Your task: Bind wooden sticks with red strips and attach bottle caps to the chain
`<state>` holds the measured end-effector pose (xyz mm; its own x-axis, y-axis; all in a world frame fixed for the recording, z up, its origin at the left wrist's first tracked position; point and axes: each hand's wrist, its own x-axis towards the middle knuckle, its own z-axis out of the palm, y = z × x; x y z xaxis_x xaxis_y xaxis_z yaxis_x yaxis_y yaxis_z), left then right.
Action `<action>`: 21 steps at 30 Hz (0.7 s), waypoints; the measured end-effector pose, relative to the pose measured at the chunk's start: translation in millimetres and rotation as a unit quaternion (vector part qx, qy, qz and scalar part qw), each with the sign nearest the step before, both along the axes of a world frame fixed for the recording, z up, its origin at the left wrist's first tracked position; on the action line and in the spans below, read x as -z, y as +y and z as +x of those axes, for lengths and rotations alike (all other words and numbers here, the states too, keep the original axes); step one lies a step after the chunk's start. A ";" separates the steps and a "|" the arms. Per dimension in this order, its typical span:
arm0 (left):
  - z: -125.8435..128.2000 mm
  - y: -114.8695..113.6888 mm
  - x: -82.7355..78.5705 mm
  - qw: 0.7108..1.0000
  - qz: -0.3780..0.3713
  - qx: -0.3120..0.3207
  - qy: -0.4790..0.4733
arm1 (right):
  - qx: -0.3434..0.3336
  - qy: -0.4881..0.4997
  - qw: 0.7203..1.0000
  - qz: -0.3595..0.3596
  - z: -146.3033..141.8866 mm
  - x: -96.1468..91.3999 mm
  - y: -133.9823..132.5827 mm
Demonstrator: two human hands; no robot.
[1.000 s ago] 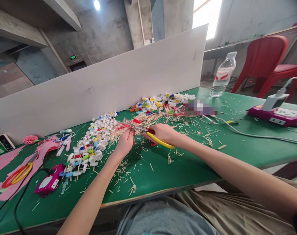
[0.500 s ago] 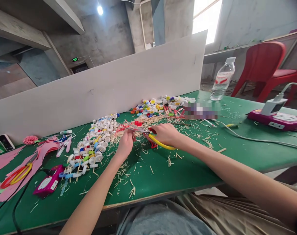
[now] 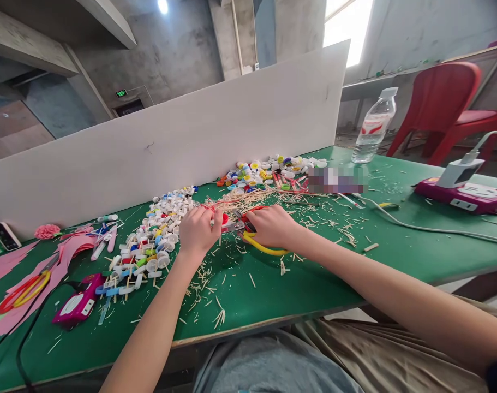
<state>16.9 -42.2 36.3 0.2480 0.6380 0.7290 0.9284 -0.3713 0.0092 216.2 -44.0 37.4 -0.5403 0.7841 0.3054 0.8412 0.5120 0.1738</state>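
Note:
My right hand (image 3: pixel 269 225) is wrapped around a pair of scissors (image 3: pixel 265 248) with yellow and red handles, its blades pointing left. The blades reach my left hand (image 3: pixel 199 232), whose fingers are curled with the back of the hand up. A red bottle cap (image 3: pixel 225 219) shows at the left fingertips, beside the blades; a thin stick seems to hang below it. The left fingers hide part of the cap and the blade tips. Beneath and behind both hands lie loose thin wooden sticks (image 3: pixel 248 203). Caps with sticks through them (image 3: pixel 152 254) spread left of my left hand.
Loose caps (image 3: pixel 254 173) are heaped by the white partition (image 3: pixel 240 120). A water bottle (image 3: pixel 374 128) and a magenta power strip (image 3: pixel 463 194) stand right. Another magenta strip (image 3: pixel 78 303), scissors (image 3: pixel 25 292) and pink paper (image 3: pixel 60 262) lie left. Cut bits litter the green table (image 3: pixel 273 297).
My left hand has rolled over so its back faces up, and has shifted slightly left. The red cap has moved down and left with it. The scissors blades are now more hidden.

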 end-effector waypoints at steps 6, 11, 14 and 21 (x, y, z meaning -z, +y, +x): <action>1.4 2.8 -3.3 0.999 0.012 -0.013 0.048 | -0.011 0.002 1.000 0.002 -3.4 1.9 -1.5; 2.8 2.6 -4.2 0.999 -0.019 -0.001 0.044 | -0.010 -0.009 1.000 -0.012 -4.5 3.8 -1.3; 5.0 1.7 -3.3 0.999 -0.036 -0.006 0.037 | -0.009 -0.015 1.000 -0.024 -3.5 3.9 -1.3; 4.8 6.4 4.5 0.999 -0.052 -0.004 0.011 | -0.001 -0.020 0.999 -0.038 -4.7 5.1 0.1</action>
<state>21.7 -35.8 31.8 0.2571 0.7121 0.6533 0.9320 -0.3615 0.0273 211.5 -43.9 32.3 -0.5522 0.8032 0.2236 0.8336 0.5264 0.1675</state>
